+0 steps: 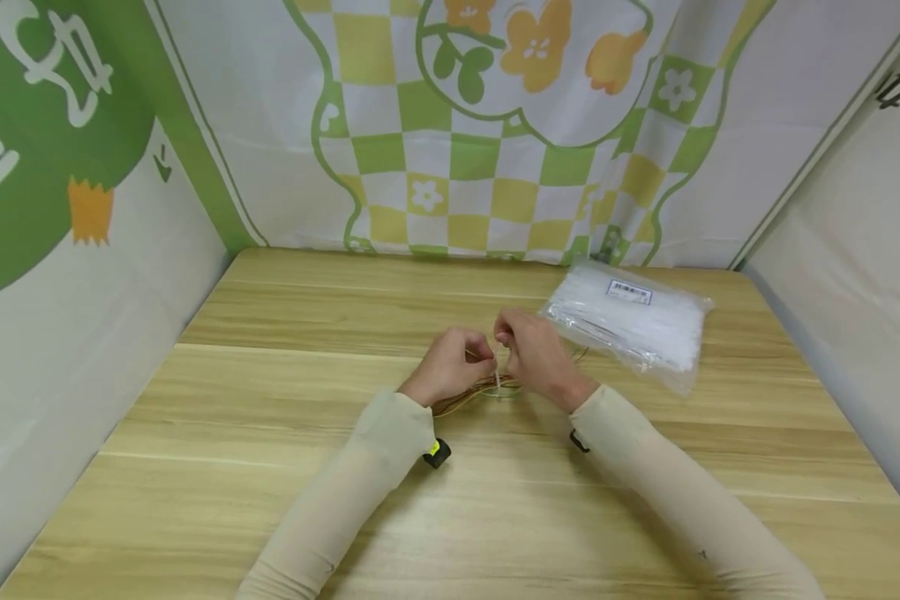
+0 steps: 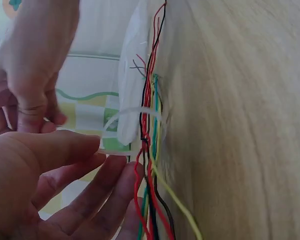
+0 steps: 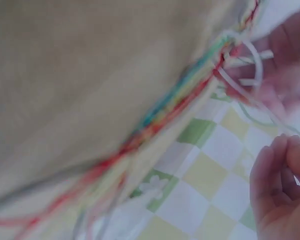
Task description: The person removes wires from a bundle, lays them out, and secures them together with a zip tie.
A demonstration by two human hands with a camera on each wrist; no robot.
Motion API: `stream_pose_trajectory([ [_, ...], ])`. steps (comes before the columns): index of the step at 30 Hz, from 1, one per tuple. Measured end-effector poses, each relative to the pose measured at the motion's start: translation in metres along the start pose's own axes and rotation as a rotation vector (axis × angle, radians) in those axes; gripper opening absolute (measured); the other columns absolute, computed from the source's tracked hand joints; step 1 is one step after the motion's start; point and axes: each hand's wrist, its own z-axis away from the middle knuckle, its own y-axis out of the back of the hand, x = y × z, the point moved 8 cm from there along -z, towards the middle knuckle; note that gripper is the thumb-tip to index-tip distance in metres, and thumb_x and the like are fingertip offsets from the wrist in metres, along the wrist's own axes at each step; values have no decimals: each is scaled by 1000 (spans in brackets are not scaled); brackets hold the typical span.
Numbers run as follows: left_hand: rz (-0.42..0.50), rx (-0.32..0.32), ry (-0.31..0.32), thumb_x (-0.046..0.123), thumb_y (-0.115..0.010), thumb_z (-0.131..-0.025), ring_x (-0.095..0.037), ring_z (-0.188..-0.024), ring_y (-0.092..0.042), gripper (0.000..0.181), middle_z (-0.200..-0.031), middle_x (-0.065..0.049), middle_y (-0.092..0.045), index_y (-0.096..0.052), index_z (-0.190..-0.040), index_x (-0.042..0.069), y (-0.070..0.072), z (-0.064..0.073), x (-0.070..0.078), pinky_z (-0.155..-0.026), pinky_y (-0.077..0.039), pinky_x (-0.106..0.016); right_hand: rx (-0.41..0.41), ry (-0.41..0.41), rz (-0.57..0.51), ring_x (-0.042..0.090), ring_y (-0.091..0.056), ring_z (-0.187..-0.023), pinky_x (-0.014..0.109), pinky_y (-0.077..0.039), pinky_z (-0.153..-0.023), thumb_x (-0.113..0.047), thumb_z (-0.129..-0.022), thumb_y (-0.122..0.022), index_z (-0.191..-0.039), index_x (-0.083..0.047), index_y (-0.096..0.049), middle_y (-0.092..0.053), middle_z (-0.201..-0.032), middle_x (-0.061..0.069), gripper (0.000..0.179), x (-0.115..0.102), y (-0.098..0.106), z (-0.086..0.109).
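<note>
A white cable tie [image 2: 135, 111] arcs in a loose loop around a bundle of thin wires [image 2: 149, 130], red, black, yellow and green. My left hand [image 1: 453, 367] pinches the tie between thumb and forefinger beside the bundle; its other fingers lie close to the wires. My right hand [image 1: 537, 354] is just across from it, fingers curled, with the tie's tail [image 3: 272, 116] running to its fingertips. In the right wrist view the bundle is blurred, and the right hand [image 3: 277, 187] sits at the lower right.
A clear plastic bag [image 1: 622, 321] full of white cable ties, with a barcode label, lies behind and right of my right hand. The wooden table [image 1: 270, 467] is bounded by printed cloth [image 1: 487, 192] at the back and sides.
</note>
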Motion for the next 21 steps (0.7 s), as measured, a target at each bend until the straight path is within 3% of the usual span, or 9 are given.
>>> stream_pose_trajectory([
  [5,-25,-28,-4,7,-69,-98,-17,-92,-76,11,-96,-7,-78,-75,-89,6,-4,0,-1,-85,-60,-33,98,22,-44,23,-59,-70,39,-53,-66,11,-95,-60,-89,-3,-62,-64,-80,10,15,-5,21,-7],
  [8,-47,-34,-9,5,-70,-97,-18,-92,-77,11,-96,-7,-77,-74,-88,5,-5,0,0,-84,-60,-32,112,3,-98,22,-63,-73,37,-55,-69,5,-99,-64,-93,-3,-65,-67,-83,10,10,-4,27,-9],
  [14,-115,-14,-24,3,-71,-96,-19,-92,-75,10,-94,-8,-76,-74,-87,4,-5,0,0,-87,-60,-32,-35,-73,-212,17,-73,-85,32,-61,-71,-14,-101,-73,-101,-8,-74,-77,-94,5,6,9,12,-4],
  [17,-118,-4,-18,3,-72,-97,-20,-95,-76,8,-98,-10,-77,-75,-90,3,-6,0,1,-88,-60,-33,-120,-101,-243,16,-74,-88,31,-62,-73,-15,-99,-76,-98,-11,-74,-79,-95,4,4,17,0,3],
  [21,-117,-1,-7,4,-72,-97,-19,-96,-75,6,-103,-11,-78,-76,-93,2,-8,-1,2,-86,-58,-31,-166,-120,-250,20,-77,-89,31,-62,-74,-9,-97,-77,-93,-9,-72,-79,-94,6,6,23,-11,10],
])
